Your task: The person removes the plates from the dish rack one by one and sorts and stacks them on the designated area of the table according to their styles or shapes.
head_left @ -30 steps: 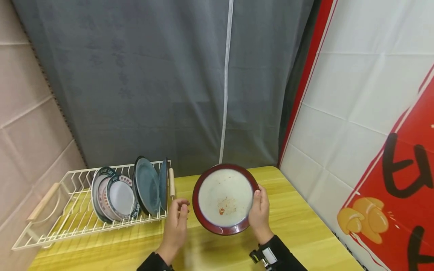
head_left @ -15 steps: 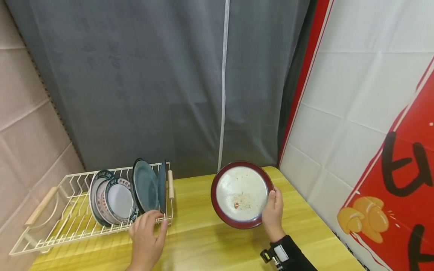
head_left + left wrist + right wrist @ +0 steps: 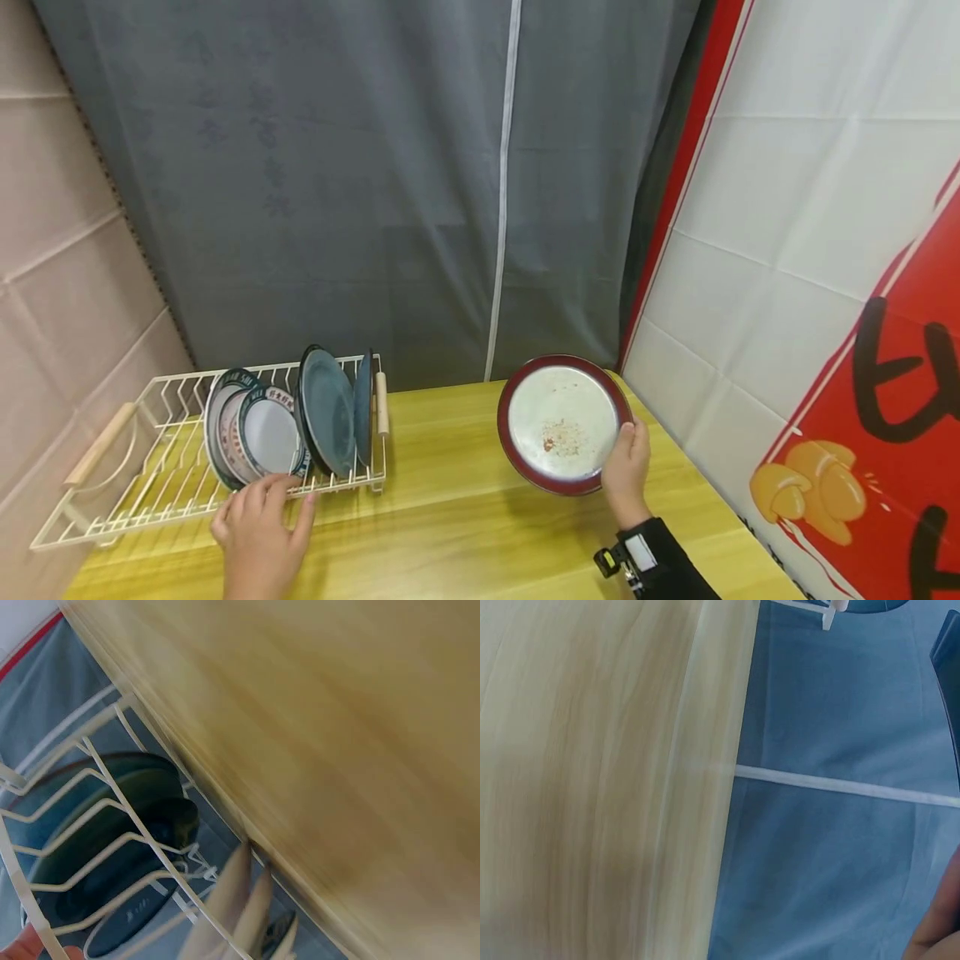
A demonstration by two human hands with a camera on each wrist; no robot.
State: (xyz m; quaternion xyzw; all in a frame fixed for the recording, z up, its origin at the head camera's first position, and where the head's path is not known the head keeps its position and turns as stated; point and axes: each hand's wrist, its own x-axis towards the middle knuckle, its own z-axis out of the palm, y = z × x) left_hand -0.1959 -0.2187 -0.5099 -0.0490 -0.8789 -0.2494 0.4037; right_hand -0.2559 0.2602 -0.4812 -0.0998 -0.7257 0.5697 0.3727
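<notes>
Gripping a glossy round plate (image 3: 542,407) are right fingers (image 3: 640,443); left fingers (image 3: 253,497) spread loosely.

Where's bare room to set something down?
Free: yellow woodgrain tabletop between white wire rack and the maroon-rimmed white dish in the right hand; rack slots between left wooden handle and patterned plates. Crowded: rack's right half, with those and round blue plates, left hand at front.

Through my remote feed I record, at right, a dish (image 3: 567,407) with a dark red rim and off-white, brown-specked face, and a yellow wood-grain table (image 3: 442,508). At left I note a cream-white rack (image 3: 73,513), blue-grey plates (image 3: 330,412) and white plates (image 3: 270,433) with dark, lettered rims. I log the far curtain (image 3: 360,208) as grey, white-striped, and the right wall (image 3: 795,208) as white with a red, black-lettered panel (image 3: 847,517).
</notes>
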